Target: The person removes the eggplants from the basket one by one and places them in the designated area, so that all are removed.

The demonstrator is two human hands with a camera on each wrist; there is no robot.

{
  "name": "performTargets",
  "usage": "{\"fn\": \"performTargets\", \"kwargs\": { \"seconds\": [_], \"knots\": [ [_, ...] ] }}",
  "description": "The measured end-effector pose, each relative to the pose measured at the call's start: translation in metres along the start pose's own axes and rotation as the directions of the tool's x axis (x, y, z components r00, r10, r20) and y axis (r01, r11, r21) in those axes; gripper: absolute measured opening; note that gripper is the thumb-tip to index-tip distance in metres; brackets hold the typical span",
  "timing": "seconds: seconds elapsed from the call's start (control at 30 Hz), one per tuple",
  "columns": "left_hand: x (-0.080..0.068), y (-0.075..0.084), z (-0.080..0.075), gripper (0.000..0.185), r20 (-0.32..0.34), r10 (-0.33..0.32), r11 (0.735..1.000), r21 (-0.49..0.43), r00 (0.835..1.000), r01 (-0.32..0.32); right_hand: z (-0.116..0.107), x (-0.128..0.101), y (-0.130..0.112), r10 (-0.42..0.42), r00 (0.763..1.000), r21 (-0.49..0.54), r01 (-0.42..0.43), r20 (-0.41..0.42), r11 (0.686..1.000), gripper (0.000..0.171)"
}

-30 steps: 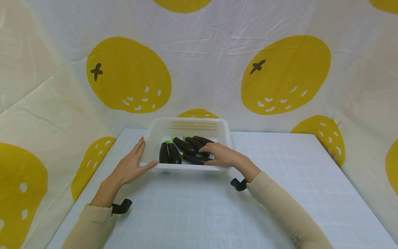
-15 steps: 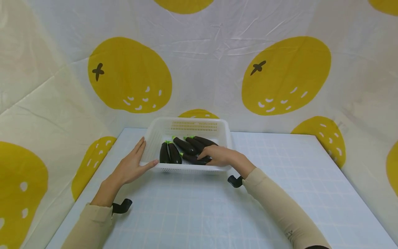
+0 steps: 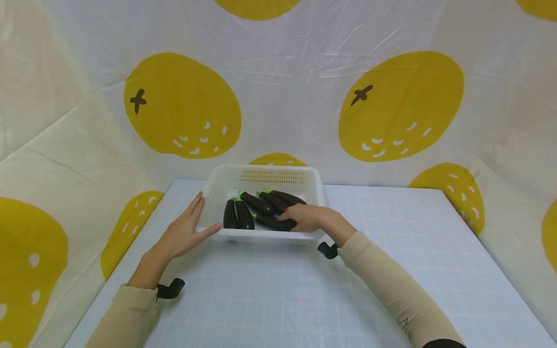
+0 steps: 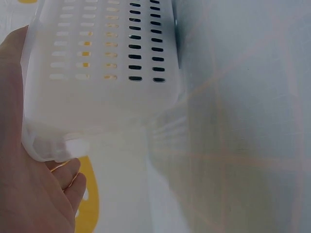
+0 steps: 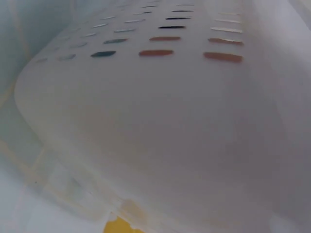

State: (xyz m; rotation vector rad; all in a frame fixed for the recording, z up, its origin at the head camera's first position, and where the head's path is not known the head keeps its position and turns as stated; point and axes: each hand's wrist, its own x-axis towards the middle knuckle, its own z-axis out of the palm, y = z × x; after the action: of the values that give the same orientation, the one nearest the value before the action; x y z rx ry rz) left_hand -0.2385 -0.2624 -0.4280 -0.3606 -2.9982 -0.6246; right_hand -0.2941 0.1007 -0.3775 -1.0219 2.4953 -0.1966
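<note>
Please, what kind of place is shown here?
Probably a staged recording booth, not a kitchen: lemon-print cloth hangs all round a pale grid-lined table, which bears only a white basket of eggplants.

Right hand grips eggplant in basket.

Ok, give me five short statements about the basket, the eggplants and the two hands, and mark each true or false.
1. The white basket sits on the table. True.
2. The eggplants lie on the table beside the basket. False: they lie inside it.
3. The left hand rests against the basket's left side. True.
4. The right hand holds a knife. False: it grips an eggplant in the basket.
5. The basket is red. False: it is white.
</note>
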Motion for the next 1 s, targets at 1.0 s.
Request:
{"fn": "performTargets", "kwargs": {
  "seconds": [1.0],
  "knots": [
    [-0.001, -0.001, 0.0, 0.11, 0.009, -0.003, 1.0, -0.016, 1.0, 0.003, 0.005, 0.016, -0.001, 0.11, 0.994, -0.057, -0.11, -0.006, 0.992, 0.043]
  ]
}}
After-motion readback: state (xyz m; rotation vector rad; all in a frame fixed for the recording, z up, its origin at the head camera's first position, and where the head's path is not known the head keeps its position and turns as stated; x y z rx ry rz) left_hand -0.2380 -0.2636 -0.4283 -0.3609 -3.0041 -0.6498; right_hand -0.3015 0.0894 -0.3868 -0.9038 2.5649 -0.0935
